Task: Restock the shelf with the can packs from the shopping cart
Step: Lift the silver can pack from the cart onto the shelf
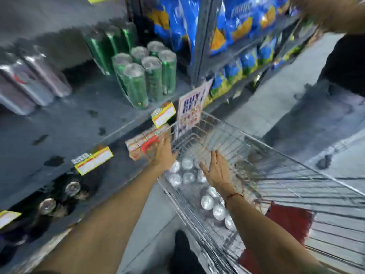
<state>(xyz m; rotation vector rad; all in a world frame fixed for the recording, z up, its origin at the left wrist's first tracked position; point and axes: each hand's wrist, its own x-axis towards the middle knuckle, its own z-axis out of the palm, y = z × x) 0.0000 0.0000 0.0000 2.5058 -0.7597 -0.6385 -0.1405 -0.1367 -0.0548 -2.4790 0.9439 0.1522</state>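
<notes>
A wire shopping cart (262, 155) stands on the right, with silver-topped can packs (182, 172) low inside it. My right hand (216, 170) hovers over those cans, fingers spread, holding nothing. My left hand (163, 153) reaches over the cart's near-left corner, fingers apart and empty as far as the blur shows. On the grey shelf (65, 125) stands a wrapped pack of green cans (146, 76), with more green cans (110, 44) behind and silver cans (29, 80) to the left.
Yellow price tags (93, 160) and a promotion sign (190, 109) hang off the shelf edge. Orange cartons (142, 143) sit on the level below, dark cans (59, 198) lower left. Blue snack bags (237, 22) fill the right bay. Another person (339, 62) stands beyond the cart.
</notes>
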